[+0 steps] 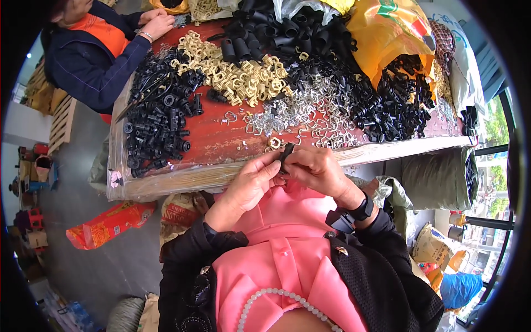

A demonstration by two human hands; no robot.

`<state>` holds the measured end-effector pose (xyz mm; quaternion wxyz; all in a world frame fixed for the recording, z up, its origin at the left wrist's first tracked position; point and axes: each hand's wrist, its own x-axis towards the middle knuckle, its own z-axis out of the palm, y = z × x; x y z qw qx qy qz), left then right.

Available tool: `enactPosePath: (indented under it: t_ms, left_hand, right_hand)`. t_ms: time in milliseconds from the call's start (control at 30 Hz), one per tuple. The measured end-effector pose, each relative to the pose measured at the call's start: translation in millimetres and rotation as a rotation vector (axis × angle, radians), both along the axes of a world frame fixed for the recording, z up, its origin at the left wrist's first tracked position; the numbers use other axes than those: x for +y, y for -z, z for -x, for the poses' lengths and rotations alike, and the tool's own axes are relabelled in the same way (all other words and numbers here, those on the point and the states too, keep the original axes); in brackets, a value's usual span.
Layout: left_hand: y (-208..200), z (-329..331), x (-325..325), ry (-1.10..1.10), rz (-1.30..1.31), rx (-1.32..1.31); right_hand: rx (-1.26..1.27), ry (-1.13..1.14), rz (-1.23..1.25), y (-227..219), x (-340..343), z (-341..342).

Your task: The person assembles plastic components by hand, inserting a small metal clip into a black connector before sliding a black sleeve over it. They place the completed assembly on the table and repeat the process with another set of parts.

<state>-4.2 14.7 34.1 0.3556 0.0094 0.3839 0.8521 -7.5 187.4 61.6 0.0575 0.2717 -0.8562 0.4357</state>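
Note:
Just over the table's near edge, my two hands meet around a small black plastic part (286, 155). My left hand (253, 181) grips it between thumb and fingers from the left. The fingers of my right hand (318, 172) are bent and pinched on its other side; their tips are partly hidden. Close beyond my hands lie scattered bent metal clips (326, 128) and a small tan ring (274, 143). Further off is a pile of cream-coloured plastic clamps (243, 79), with black ribbed fittings (157, 133) on the left and small black pieces (387, 113) to the right.
The red, worn tabletop (213, 133) has a wooden front edge (193, 181). Black tubes (254, 41) and a yellow bag (387, 33) of black parts stand at the back. A co-worker's hands (157, 25) work at the far left. A red bag (110, 224) lies on the floor.

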Motion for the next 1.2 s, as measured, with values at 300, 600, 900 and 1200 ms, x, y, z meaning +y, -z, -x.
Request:
enactPosePath:
  t_ms: [300,600,900,1200]
  left_hand:
    - [13.8,7.5,-4.8,0.010,-0.084,-0.084]
    - [33.2,21.2,-0.8,0.026,-0.048,-0.135]
    - [32.7,18.9,-1.0,0.000,-0.055,-0.130]
    - [14.4,5.1,2.2,-0.043,-0.052,-0.003]
  right_hand:
    - [0.164,0.402,-0.463,31.9,68.9,28.2]
    - [0.027,0.380,-0.399,72.0,73.8,51.4]
    - [-0.432,0.511,0.534,66.1,75.2,49.8]
    - [-0.561,0.248,0.834,35.2,44.7,20.5]
